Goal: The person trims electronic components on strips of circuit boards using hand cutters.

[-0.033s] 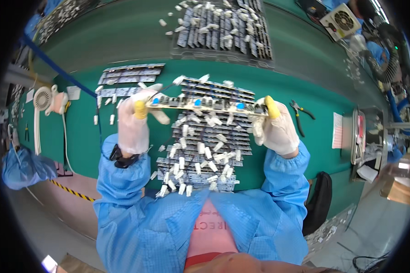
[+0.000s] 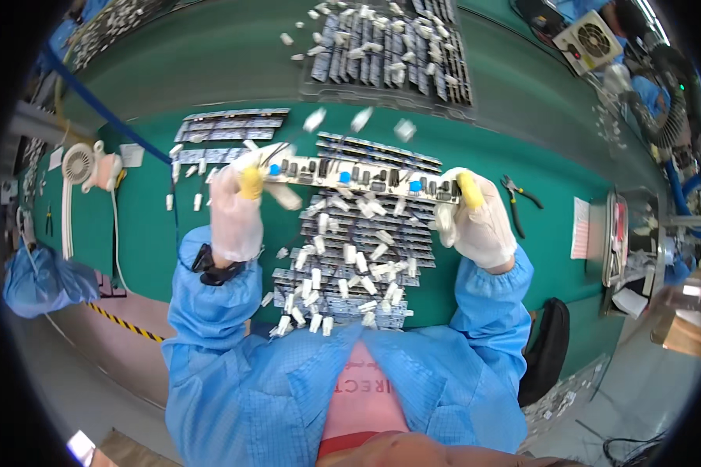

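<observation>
A long, narrow circuit board (image 2: 366, 179) with blue and black components is stretched between my two gloved hands, raised above the bench. My left hand (image 2: 241, 194) pinches its left end, and my right hand (image 2: 475, 214) grips the right end; both wear white gloves with yellow thumb tips. White connectors on dark wires (image 2: 314, 120) hang off the far side of the board, blurred. Beneath and nearer to me lies a stack of similar circuit boards (image 2: 405, 247) with many white connectors. Another small row of boards (image 2: 234, 124) rests left of my left hand.
Black-and-yellow pliers (image 2: 516, 204) lie right of my right hand on the green mat (image 2: 553, 257). Beyond the mat stands a clear tray (image 2: 382, 99) full of boards. A small fan (image 2: 78, 163) is at the left; papers (image 2: 580, 227) lie at the right.
The held board has tilted so that more of its component face shows. Its white connectors have swung outward on the far side. Both hands still hold the ends.
</observation>
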A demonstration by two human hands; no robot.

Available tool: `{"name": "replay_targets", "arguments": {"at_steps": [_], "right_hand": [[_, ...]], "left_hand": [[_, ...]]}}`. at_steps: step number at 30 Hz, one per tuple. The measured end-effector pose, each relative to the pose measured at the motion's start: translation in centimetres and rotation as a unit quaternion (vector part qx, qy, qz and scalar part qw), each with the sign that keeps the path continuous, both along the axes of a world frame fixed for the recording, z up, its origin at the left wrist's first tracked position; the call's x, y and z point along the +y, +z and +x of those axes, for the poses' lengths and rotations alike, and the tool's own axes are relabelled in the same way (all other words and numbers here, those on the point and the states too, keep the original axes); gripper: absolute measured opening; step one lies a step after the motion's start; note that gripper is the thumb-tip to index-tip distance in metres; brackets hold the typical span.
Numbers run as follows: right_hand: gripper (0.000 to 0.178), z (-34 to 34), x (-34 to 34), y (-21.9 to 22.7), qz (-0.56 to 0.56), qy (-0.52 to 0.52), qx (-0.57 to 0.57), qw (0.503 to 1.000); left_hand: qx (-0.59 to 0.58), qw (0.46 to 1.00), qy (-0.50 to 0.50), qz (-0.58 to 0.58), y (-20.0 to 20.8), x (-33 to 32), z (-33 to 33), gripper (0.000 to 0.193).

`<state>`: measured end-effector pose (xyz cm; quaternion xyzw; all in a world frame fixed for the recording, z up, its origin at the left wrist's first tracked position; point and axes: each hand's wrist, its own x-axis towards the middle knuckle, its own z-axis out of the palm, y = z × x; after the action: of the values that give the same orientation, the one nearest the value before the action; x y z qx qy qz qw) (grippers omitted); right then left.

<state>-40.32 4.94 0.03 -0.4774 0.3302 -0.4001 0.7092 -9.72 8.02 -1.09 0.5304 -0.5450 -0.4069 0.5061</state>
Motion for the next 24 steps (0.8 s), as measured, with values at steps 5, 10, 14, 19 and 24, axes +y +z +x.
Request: {"name": "replay_targets", "arguments": {"at_steps": [5, 10, 14, 19, 24], "right_hand": [[0.071, 1.5, 0.3, 1.9, -0.007, -0.015, -0.003, 1.0], [0.078, 1.7, -0.1, 1.3, -0.071, -0.048, 0.037, 0.996], [0.084, 2.3, -0.2, 1.7, -0.055, -0.059, 0.047, 0.996], [0.075, 1.8, -0.6, 0.5, -0.048, -0.046, 0.033, 0.997], [0.07, 1.2, -0.9, 0.3, -0.033, -0.097, 0.031, 0.994]], "left_hand": [[-0.053, 0.993, -0.075, -0.072, -1.3, -0.3, 1.2, 0.048], [-0.031, 0.99, 0.119, -0.07, 2.1, -5.9, 7.3, 0.022], [-0.217, 0.974, 0.065, 0.008, -1.7, -10.7, 19.8, 0.018], [-0.577, 0.789, 0.086, -0.193, -2.3, -10.9, 17.0, 0.036], [-0.52, 0.839, -0.161, -0.019, -1.6, -5.6, 16.0, 0.102]]}}
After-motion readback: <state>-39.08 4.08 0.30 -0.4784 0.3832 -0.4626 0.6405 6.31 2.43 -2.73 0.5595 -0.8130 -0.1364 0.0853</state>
